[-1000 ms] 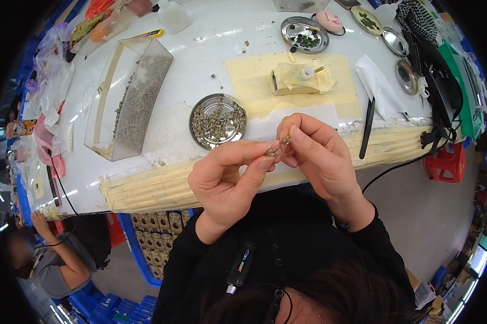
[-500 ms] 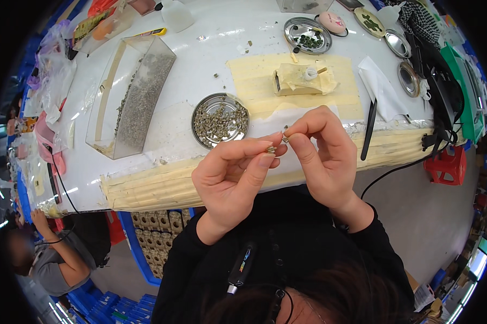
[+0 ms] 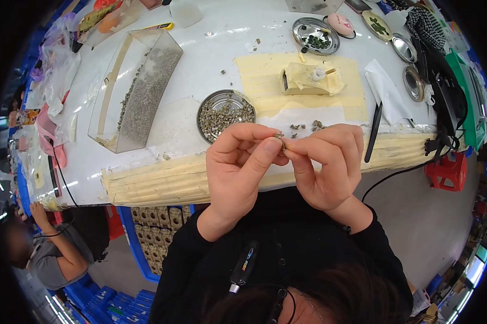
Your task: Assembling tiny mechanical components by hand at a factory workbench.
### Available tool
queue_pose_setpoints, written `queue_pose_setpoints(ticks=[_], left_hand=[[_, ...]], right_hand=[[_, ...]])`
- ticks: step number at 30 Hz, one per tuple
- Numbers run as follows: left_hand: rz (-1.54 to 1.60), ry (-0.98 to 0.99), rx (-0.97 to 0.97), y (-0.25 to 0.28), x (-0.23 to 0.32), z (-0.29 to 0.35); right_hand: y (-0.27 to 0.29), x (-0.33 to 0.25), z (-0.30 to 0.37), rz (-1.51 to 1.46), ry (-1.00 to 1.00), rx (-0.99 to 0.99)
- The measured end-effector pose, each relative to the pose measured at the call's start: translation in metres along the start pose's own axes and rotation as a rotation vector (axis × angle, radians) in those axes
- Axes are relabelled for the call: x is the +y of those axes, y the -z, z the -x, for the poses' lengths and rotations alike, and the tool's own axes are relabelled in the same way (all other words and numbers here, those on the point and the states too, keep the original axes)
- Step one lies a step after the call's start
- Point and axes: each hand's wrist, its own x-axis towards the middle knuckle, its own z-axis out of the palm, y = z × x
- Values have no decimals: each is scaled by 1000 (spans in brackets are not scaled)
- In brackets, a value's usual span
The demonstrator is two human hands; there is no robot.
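Observation:
My left hand (image 3: 234, 164) pinches small, dull greenish-grey metal pieces (image 3: 279, 135) between thumb and forefinger. Close against it, the thumb and forefinger of my right hand (image 3: 330, 170) meet at the same pieces; its fingertips hide whatever they pinch. Both hands hover over the table's front edge. Just beyond the left hand lies a round steel dish (image 3: 199, 122) filled with many similar bits. Beyond the right hand, a few loose bits (image 3: 317, 125) rest in small clusters on white paper (image 3: 332, 113).
A clear bin (image 3: 104, 102) of small grey pieces stands left. A taped block (image 3: 308, 81) sits on yellow tape sheeting ahead. To the right lie black tweezers (image 3: 374, 132) and a folded white sheet (image 3: 388, 89). Farther back is a dish (image 3: 296, 40) with dark green bits. A person (image 3: 59, 259) is at lower left.
My right hand has come down and in, so the fingertips of both hands now meet. The bits on the paper, mostly hidden before, now show. The whole view has shifted slightly.

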Motion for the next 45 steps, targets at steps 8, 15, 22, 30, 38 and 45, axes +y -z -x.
queue_pose_setpoints(ticks=[8,15,22,30,38,45], left_hand=[[-38,0,8,5,-2,0],[0,-14,22,3,-5,-1],[112,-4,21,2,-6,-2],[82,2,-2,7,-3,-4],[44,-34,47,2,-2,-2],[33,-68,33,0,-3,0]], right_hand=[[-3,0,0,5,44,18],[-5,0,0,14,43,45],[-5,-1,1,-6,49,49],[2,5,-9,-185,-59,-74],[-2,2,-2,-36,51,17],[-2,5,0,10,109,41]])
